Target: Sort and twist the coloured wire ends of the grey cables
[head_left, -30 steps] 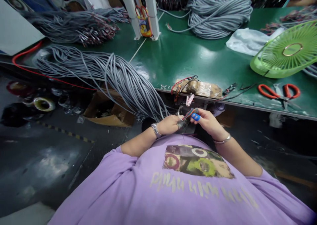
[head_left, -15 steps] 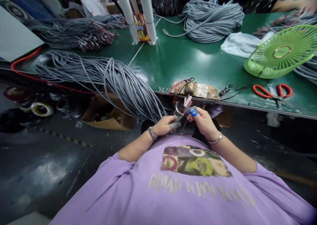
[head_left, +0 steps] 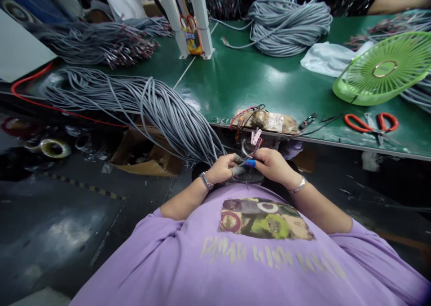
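Note:
My left hand [head_left: 222,168] grips the end of a grey cable [head_left: 239,170] close to my chest, just below the green table's front edge [head_left: 316,139]. My right hand [head_left: 273,164], with a blue cover on one fingertip, pinches the thin coloured wires [head_left: 255,148] that stick out of that cable end. The two hands almost touch. A big bundle of grey cables [head_left: 161,113] hangs off the table edge to the left of my left hand. A pink clip [head_left: 255,136] hangs from the table edge just above my hands.
On the table lie a taped block with red and black wires [head_left: 269,121], orange-handled scissors [head_left: 370,122], a green fan [head_left: 384,70], a plastic bag [head_left: 328,56] and a grey cable coil [head_left: 289,23]. White posts [head_left: 188,23] stand at the back. A cardboard box [head_left: 144,155] sits below. Other people work across the table.
My right hand has come down and left from its raised position, closing in on my left hand at the cable end. The left hand has barely moved.

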A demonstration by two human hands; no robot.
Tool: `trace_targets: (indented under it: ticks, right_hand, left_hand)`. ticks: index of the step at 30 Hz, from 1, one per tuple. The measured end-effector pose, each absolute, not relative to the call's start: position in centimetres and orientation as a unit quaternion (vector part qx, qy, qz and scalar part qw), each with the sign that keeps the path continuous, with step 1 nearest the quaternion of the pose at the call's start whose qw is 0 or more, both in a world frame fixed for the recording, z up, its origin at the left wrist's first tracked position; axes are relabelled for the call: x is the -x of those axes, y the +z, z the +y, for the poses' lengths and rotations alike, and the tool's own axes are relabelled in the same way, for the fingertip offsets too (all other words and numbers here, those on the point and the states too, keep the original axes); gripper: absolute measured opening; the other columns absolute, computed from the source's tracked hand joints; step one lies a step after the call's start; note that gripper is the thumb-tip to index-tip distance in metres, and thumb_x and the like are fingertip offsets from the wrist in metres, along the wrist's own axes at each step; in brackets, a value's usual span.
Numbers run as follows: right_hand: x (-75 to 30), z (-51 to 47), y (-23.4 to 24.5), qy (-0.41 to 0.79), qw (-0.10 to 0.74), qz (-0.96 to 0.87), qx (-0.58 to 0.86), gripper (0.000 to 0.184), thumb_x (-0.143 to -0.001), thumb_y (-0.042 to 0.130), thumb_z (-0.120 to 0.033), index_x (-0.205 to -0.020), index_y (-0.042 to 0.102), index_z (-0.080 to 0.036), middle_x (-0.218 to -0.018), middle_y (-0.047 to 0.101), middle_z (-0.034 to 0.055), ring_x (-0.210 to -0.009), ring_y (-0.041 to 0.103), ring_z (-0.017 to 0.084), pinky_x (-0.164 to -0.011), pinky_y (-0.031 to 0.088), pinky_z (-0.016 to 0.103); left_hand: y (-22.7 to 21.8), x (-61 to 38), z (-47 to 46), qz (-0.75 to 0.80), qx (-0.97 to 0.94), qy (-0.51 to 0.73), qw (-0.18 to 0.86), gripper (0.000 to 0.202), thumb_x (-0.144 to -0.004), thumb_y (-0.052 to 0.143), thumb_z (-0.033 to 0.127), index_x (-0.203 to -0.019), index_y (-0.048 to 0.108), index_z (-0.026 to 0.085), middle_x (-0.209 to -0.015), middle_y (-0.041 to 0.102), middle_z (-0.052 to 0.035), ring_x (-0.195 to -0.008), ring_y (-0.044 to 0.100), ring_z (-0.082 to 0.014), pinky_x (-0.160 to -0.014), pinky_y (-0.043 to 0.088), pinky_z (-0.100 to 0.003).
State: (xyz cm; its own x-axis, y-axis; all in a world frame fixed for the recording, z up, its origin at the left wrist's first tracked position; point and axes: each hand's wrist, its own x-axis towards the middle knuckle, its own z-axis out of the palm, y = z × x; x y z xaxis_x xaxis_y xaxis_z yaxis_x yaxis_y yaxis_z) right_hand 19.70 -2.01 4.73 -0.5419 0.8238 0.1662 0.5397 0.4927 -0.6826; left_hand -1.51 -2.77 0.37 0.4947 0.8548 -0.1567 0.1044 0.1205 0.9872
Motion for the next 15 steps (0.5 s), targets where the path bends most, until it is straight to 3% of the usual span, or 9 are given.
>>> trace_targets:
  ticks: [7, 11, 15]
  right_hand:
    - [-21.0, -2.3, 7.4, 0.061, 0.044, -0.915, 0.395, 0.016, -0.088, 0.057, -0.021, -0.076, 0.067, -0.015, -0.082, 0.070, 0.0100, -0.073, 0.058, 0.019, -0.071, 0.036, 0.032]
    - [-20.4, -2.6, 7.8, 0.000, 0.039, -0.905, 0.424, 0.021, -0.088, 0.053, -0.022, -0.079, 0.070, -0.014, -0.083, 0.070, 0.0126, -0.075, 0.058, 0.022, -0.071, 0.036, 0.035]
    - [-20.4, -2.6, 7.5, 0.058, 0.100, -0.869, 0.481, 0.026, -0.088, 0.052, -0.026, -0.074, 0.069, -0.013, -0.078, 0.068, 0.0125, -0.072, 0.058, 0.021, -0.066, 0.036, 0.033]
  left_hand:
    - [1.7, 2.1, -2.5, 0.387, -0.687, 0.233, 0.569, 0.054, -0.075, 0.073, 0.047, -0.111, 0.051, 0.013, -0.062, 0.058, 0.0052, -0.052, 0.053, -0.0082, -0.054, 0.040, -0.018]
    - [3.3, 1.5, -2.0, 0.399, -0.770, 0.179, 0.465, 0.041, -0.084, 0.064, 0.047, -0.105, 0.058, 0.013, -0.051, 0.049, 0.0082, -0.046, 0.042, -0.0071, -0.049, 0.030, -0.019]
    - [3.5, 0.8, -1.8, 0.412, -0.796, 0.219, 0.386, 0.034, -0.092, 0.051, 0.045, -0.087, 0.064, 0.014, -0.062, 0.058, 0.0022, -0.057, 0.048, -0.0095, -0.056, 0.035, -0.021]
